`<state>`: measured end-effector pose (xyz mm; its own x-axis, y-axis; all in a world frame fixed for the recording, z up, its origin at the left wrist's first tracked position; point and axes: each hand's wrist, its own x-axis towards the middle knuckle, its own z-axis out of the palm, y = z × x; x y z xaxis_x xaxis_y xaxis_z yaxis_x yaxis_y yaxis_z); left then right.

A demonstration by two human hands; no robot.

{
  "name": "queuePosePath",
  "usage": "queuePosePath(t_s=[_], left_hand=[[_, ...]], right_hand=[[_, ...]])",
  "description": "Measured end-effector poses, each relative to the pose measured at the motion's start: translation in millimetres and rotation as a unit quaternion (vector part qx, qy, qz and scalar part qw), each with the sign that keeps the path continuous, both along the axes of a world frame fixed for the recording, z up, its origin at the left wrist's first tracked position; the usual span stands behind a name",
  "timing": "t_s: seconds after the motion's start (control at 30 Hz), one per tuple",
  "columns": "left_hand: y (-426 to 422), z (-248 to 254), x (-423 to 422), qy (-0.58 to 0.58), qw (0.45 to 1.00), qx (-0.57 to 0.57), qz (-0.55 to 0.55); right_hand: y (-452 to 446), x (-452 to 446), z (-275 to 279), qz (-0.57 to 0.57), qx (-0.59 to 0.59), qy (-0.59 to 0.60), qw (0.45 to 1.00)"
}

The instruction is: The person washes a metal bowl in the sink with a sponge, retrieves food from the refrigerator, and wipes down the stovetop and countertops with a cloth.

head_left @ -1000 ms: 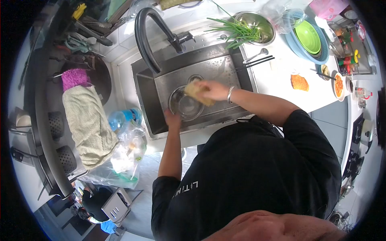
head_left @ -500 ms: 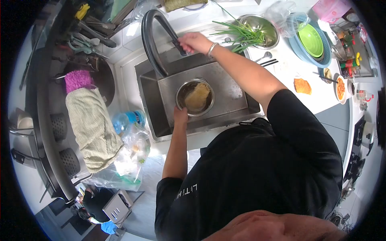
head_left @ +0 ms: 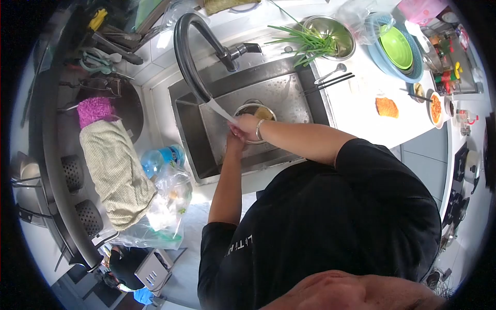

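Far left: two perforated metal cylinders [head_left: 89, 218], one cream ribbed cloth [head_left: 113, 170] and one fuzzy purple cloth [head_left: 95, 111], the two cloths touching. Lower left: one seated person in black [head_left: 126, 266], partly hidden behind a pale slotted chair back [head_left: 151, 269]. One clear plastic bottle with blue label [head_left: 163, 159] stands or lies, cannot tell which, beside one clear plastic bag [head_left: 170, 199]; bag contents hard to make out. One black curved faucet [head_left: 186, 67] runs a single water stream [head_left: 221, 110] onto the hands. Left hand [head_left: 235, 140] is at the near-left rim of one round steel bowl [head_left: 247, 109] in the rectangular steel sink [head_left: 289, 98]; it is overlapped, so grip and opening cannot be told. Right hand [head_left: 248, 127], fingers partly curled, covers much of the bowl; cannot tell whether it holds anything. One yellowish pad [head_left: 265, 113] shows inside the bowl, partly hidden. Right: one bunch of green scallions [head_left: 310, 44], stalks uncounted, one steel spoon [head_left: 331, 73], two dark chopsticks [head_left: 341, 79], one orange slab [head_left: 386, 107].
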<state>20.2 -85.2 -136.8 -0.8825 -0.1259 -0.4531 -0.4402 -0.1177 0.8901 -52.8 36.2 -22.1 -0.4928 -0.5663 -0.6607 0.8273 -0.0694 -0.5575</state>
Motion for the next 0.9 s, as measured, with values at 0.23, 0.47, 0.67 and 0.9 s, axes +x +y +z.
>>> queuePosePath(t_s=[0.23,0.47,0.67,0.9], left_hand=[[17.5,41.4,-11.0,-0.142,0.987,-0.039,-0.059],[31.2,83.1,-17.8,-0.121,0.992,-0.003,-0.025],[29.7,72.4,-8.6,-0.120,0.990,-0.073,-0.009],[46.4,137.3,-7.6,-0.166,0.980,-0.108,-0.032]], right_hand=[[-24.7,-21.7,2.4,0.147,0.187,0.384,0.892],[-1.1,-13.2,45.2,0.120,0.263,0.490,0.823],[62.5,1.3,17.3,0.429,0.420,0.567,0.564],[86.9,-19.5,41.3,0.539,0.384,0.617,0.425]])
